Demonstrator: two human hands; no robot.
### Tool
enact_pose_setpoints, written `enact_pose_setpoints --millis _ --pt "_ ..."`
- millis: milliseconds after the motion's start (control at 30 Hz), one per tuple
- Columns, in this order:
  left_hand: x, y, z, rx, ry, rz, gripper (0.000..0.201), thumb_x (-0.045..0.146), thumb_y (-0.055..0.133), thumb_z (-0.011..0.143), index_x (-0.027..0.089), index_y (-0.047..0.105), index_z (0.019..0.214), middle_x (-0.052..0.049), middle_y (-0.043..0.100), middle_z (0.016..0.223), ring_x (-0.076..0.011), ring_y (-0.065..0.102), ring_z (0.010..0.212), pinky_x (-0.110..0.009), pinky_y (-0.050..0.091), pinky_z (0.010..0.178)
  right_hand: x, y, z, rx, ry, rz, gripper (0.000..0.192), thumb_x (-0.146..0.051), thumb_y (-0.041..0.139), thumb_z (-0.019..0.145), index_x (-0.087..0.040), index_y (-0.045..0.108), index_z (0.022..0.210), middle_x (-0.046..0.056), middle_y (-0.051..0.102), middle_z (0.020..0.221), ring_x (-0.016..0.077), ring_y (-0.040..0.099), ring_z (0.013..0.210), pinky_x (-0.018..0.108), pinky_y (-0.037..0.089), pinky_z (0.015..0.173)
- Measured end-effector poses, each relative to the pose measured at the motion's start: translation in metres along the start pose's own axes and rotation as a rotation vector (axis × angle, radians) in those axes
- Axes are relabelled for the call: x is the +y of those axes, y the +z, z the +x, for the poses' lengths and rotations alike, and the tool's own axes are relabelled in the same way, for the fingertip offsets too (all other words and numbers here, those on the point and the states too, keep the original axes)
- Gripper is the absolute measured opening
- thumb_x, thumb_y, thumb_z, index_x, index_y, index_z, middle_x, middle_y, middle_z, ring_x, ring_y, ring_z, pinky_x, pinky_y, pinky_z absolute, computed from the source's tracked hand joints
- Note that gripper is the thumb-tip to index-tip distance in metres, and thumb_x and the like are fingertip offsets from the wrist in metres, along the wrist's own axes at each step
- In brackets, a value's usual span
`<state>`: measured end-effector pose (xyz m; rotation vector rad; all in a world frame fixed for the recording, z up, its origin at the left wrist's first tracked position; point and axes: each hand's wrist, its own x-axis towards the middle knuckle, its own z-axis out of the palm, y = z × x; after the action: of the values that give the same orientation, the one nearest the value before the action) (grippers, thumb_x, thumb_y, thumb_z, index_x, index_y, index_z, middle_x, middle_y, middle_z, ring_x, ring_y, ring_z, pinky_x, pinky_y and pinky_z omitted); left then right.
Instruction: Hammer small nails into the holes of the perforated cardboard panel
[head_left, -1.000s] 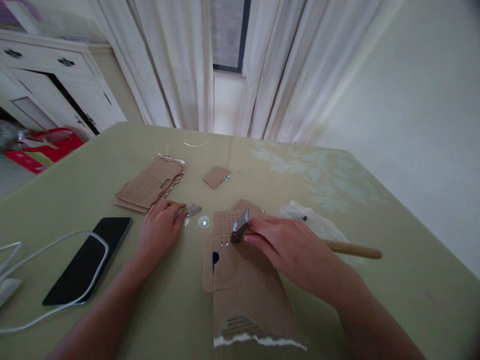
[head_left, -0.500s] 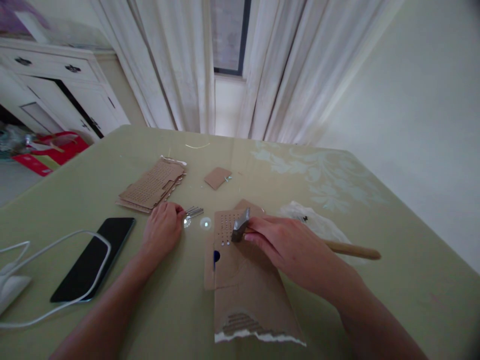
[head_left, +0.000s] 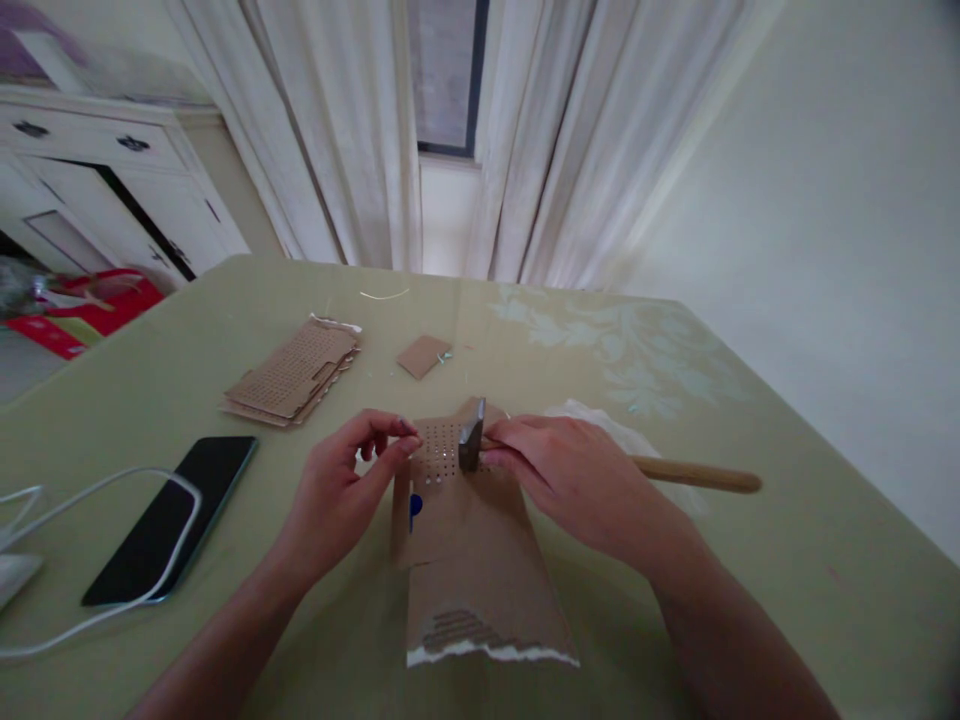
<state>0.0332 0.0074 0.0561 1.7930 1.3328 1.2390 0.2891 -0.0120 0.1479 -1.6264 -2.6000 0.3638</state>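
Gripping one hammer (head_left: 474, 447) (nail perhaps pinched)

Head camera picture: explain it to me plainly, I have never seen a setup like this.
This is no machine: a camera worn on a person's head looks forward and down at two bare hands over a pale green table. The right hand grips a wooden-handled hammer with a grey metal head, resting on a brown cardboard sheet punched with small holes. The left hand pinches something too small to tell at that sheet's edge. To the left lie a stack of similar punched cardboard pieces and a black phone crossed by a white cable.
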Motion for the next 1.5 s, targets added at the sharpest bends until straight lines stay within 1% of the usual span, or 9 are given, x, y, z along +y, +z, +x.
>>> enact_pose_setpoints --millis 133,367,767,1033,1100,1233,1300,1433,1500 --pt "0.014 0.005 -0.007 -0.134 0.033 -0.018 0.012 0.036 0.077 0.096 0.026 0.083 0.094 0.001 0.076 0.079 -0.0166 0.060 0.068 -0.029 0.046 0.063 0.001 0.001 0.001 -0.017 0.016 0.022 0.027 -0.033 0.055 0.119 -0.022 0.079 0.117 0.010 0.086 0.111 0.0291 0.082 0.100 0.036 0.053 0.084" --pt "-0.001 0.016 -0.015 -0.189 0.008 -0.009 0.016 0.038 0.074 0.100 0.026 0.084 0.096 0.000 0.078 0.083 -0.0171 0.066 0.070 -0.028 0.051 0.064 0.002 0.003 0.000 -0.001 0.011 0.090 0.028 -0.033 0.056 0.119 -0.022 0.081 0.117 0.011 0.086 0.107 0.0271 0.081 0.100 0.036 0.056 0.090" --pt "-0.003 0.013 -0.018 -0.176 0.121 0.031 0.007 0.029 0.073 0.103 0.027 0.080 0.101 0.004 0.076 0.086 -0.0137 0.064 0.071 -0.024 0.051 0.066 0.000 0.002 0.001 -0.012 0.020 0.110 0.029 -0.033 0.054 0.119 -0.021 0.080 0.118 0.012 0.085 0.109 0.0275 0.081 0.103 0.038 0.057 0.094" --pt "-0.006 0.014 -0.020 -0.181 0.215 0.073 0.007 0.023 0.072 0.105 0.026 0.077 0.103 0.003 0.077 0.089 -0.0144 0.065 0.074 -0.025 0.051 0.069 -0.001 -0.001 0.000 -0.021 0.017 0.056 0.027 -0.034 0.057 0.118 -0.021 0.080 0.114 0.011 0.086 0.105 0.0286 0.082 0.097 0.038 0.056 0.088" --pt "-0.005 0.014 -0.020 -0.188 0.263 0.093 0.009 0.020 0.070 0.107 0.026 0.077 0.104 0.002 0.078 0.092 -0.0157 0.067 0.080 -0.027 0.052 0.075 -0.001 -0.002 -0.003 0.055 -0.009 0.082 0.023 -0.033 0.061 0.117 -0.021 0.080 0.113 0.009 0.086 0.105 0.0285 0.081 0.095 0.038 0.056 0.087" --pt "-0.001 0.015 -0.020 -0.179 0.336 0.116 0.011 0.016 0.069 0.107 0.025 0.075 0.106 0.001 0.081 0.097 -0.0179 0.071 0.090 -0.030 0.053 0.086 -0.002 -0.005 -0.010 0.455 -0.126 0.386 0.019 -0.026 0.063 0.115 -0.025 0.079 0.125 0.003 0.087 0.114 0.0217 0.081 0.098 0.032 0.057 0.089" --pt "0.000 0.015 -0.020 -0.171 0.356 0.120 0.012 0.015 0.070 0.107 0.025 0.075 0.107 0.001 0.081 0.096 -0.0176 0.071 0.090 -0.030 0.053 0.086 -0.005 -0.005 -0.012 0.556 -0.155 0.456 0.021 -0.026 0.062 0.115 -0.026 0.079 0.128 0.002 0.087 0.111 0.0200 0.080 0.094 0.030 0.058 0.086" --pt "-0.002 0.014 -0.021 -0.190 0.349 0.140 0.013 0.014 0.068 0.108 0.024 0.076 0.106 -0.001 0.082 0.101 -0.0191 0.070 0.092 -0.031 0.053 0.085 -0.009 -0.002 -0.011 0.312 -0.145 0.260 0.021 -0.026 0.061 0.116 -0.024 0.080 0.125 0.005 0.087 0.111 0.0248 0.081 0.095 0.035 0.057 0.083" --pt "-0.003 0.014 -0.021 -0.193 0.339 0.138 0.012 0.015 0.068 0.108 0.024 0.076 0.106 -0.001 0.082 0.100 -0.0194 0.070 0.091 -0.031 0.053 0.084 -0.009 0.000 -0.010 0.249 -0.128 0.153 0.018 -0.027 0.063 0.115 -0.023 0.080 0.119 0.006 0.086 0.108 0.0266 0.080 0.093 0.037 0.054 0.079"
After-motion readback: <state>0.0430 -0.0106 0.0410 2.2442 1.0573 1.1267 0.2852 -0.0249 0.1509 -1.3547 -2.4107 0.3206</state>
